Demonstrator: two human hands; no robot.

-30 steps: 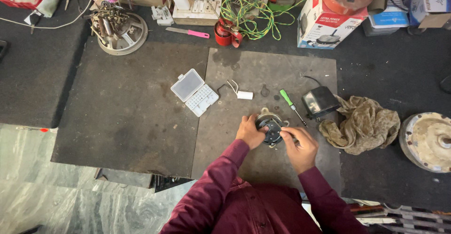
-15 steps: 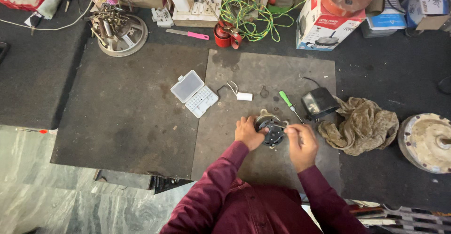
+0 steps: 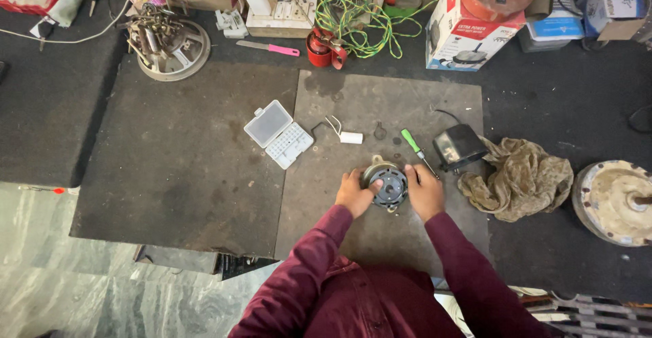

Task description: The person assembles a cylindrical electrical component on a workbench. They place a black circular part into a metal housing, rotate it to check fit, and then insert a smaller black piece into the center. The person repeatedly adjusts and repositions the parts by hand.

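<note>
Both hands have shifted around the small round motor [image 3: 386,184] since one second ago: the left hand [image 3: 355,193] and the right hand [image 3: 424,191] now press its two sides between them, fingers curled. It rests on the grey mat [image 3: 353,100], near the green screwdriver [image 3: 415,148].

One motor [image 3: 385,184], one screwdriver [image 3: 415,146], one rag [image 3: 519,175], two hands [image 3: 356,193] [image 3: 424,191]
</note>
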